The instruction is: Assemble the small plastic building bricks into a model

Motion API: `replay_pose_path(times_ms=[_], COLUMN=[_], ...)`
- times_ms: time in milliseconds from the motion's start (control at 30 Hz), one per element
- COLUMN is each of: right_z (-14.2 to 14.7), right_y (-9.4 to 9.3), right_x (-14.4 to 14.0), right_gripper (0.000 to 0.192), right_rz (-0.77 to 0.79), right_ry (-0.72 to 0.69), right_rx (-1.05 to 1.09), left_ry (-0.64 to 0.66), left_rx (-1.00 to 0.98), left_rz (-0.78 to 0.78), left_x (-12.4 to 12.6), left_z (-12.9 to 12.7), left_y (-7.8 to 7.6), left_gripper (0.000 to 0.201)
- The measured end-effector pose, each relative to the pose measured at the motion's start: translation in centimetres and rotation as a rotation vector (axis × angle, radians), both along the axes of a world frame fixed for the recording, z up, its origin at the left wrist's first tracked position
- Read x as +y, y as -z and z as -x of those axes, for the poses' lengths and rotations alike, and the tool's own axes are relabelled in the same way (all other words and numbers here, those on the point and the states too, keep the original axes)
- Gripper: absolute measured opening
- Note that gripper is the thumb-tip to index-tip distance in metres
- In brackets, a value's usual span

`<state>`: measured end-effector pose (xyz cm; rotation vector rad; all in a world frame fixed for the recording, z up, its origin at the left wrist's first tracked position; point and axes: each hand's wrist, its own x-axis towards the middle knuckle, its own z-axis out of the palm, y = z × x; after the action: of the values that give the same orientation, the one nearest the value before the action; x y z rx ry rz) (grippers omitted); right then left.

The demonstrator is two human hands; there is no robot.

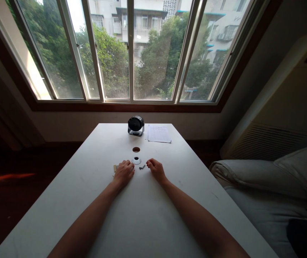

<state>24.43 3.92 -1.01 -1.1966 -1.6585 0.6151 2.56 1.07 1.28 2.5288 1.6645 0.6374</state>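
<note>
A person's left forearm (pixel 91 218) and right forearm (pixel 196 215) are uncovered along all the length in view, each broad near the lower edge of the frame and tapering smoothly to a narrow wrist (pixel 164 180). The left hand (pixel 124 172) and right hand (pixel 156 168) are equally bare, their outlines compact and rounded, though finer details of the fingers (pixel 130 166) appear too small and shaded to make out.

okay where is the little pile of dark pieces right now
In the head view, the pile lies on the white table between the left hand and the right hand, just below the round disc.
</note>
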Motion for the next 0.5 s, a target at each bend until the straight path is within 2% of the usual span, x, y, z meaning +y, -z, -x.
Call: replay_pose_path(times_ms=[133,300,367,500], right_z=[0.0,-0.1,-0.1,-0.1], right_y=[0.1,0.3,0.3,0.4], right_x=[0.1,0.2,0.2,0.3], right_gripper=[0.026,0.026,0.027,0.026], right_rz=[0.006,-0.009,-0.012,-0.013], right_ry=[0.008,0.011,0.006,0.004], right_rx=[-0.003,0.002,0.004,-0.004], left_ry=[0.02,0.259,0.313,0.299], left_rx=[-0.015,0.054,0.078,0.088], left_rz=[-0.011,-0.042,-0.041,-0.052], left_x=[-0.2,-0.7,-0.9,-0.9], left_z=[-0.3,-1.7,-2.1,-2.1], left_y=[0.0,0.5,0.7,0.6], left_gripper=[0.024,0.038,0.04,0.032])
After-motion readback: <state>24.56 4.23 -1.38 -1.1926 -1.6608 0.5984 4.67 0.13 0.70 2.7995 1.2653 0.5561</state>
